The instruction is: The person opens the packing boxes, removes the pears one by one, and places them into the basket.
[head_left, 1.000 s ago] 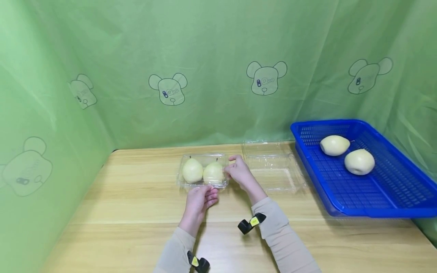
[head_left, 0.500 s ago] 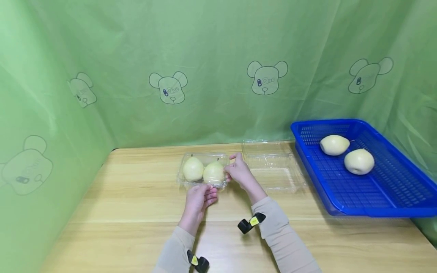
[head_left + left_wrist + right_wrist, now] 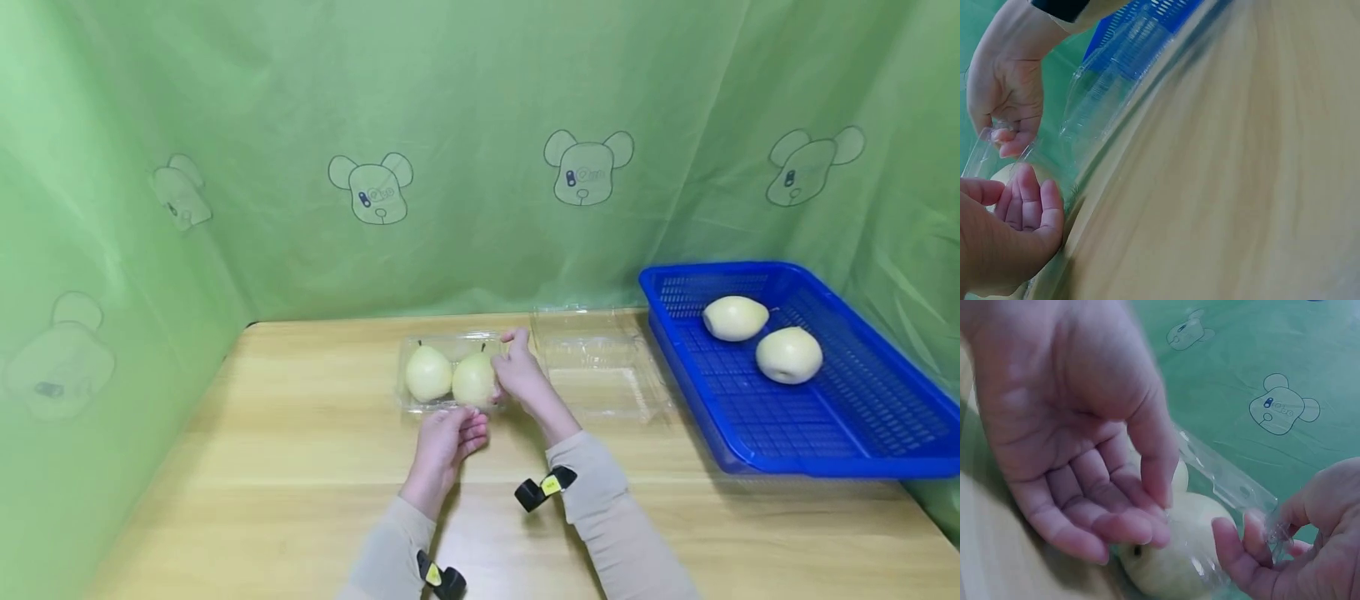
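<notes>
Two pale yellow pears, one on the left [image 3: 428,373] and one on the right [image 3: 472,379], sit side by side in a clear plastic clamshell box [image 3: 464,337] with their stems toward the back. My left hand [image 3: 448,442] pinches the box's front edge between thumb and fingers. At the right end, my right hand [image 3: 522,372] pinches the plastic with thumb and fingertips meeting. Both pinches show close up in the right wrist view, where a clear rim strip [image 3: 1241,484] stretches beside the left hand [image 3: 1310,531]. The right hand hides part of the right pear.
Right of the hands stands a second clear clamshell box [image 3: 600,387], its lid raised at the back. A blue plastic basket [image 3: 840,462] holds two more pears [image 3: 790,356] at the right. Green curtain [image 3: 480,167] encloses the back and sides of the wooden table [image 3: 285,467].
The box with its pears has shifted slightly to the right. My left hand has moved right with it, and the right hand has turned a little while still pinching the end.
</notes>
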The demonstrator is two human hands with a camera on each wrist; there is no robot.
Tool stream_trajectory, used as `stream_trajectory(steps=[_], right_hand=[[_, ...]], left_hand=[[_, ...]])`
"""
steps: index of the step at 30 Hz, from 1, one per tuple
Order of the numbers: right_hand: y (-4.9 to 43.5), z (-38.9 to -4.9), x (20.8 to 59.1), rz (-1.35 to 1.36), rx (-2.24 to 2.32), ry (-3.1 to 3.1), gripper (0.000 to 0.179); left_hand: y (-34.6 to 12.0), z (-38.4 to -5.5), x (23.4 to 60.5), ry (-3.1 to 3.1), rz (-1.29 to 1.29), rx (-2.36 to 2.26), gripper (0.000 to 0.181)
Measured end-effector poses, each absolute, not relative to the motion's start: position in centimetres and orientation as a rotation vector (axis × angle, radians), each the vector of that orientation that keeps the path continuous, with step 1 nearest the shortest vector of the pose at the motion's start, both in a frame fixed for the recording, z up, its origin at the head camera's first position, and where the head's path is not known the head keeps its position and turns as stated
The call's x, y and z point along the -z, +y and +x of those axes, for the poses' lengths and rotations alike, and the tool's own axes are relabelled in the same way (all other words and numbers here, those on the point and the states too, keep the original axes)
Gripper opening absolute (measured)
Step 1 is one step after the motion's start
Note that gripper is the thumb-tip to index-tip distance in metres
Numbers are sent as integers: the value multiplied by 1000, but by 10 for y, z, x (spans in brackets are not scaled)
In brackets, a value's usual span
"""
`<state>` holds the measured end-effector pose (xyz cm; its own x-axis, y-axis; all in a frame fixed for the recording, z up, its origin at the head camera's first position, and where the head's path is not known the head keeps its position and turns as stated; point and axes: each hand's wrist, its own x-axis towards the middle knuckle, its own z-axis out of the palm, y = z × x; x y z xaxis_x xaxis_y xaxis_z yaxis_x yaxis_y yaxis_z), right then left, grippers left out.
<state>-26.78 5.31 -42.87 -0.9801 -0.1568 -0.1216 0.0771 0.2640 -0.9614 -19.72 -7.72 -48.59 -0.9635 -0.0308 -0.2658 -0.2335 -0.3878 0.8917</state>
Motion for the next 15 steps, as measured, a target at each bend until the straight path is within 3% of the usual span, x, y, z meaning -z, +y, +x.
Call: stream_trajectory(steps=[15], right_hand=[[56,-271,425,-65,1778,2340,40]], left_hand=[[-78,-199,483,1642,-358,-2516,25]])
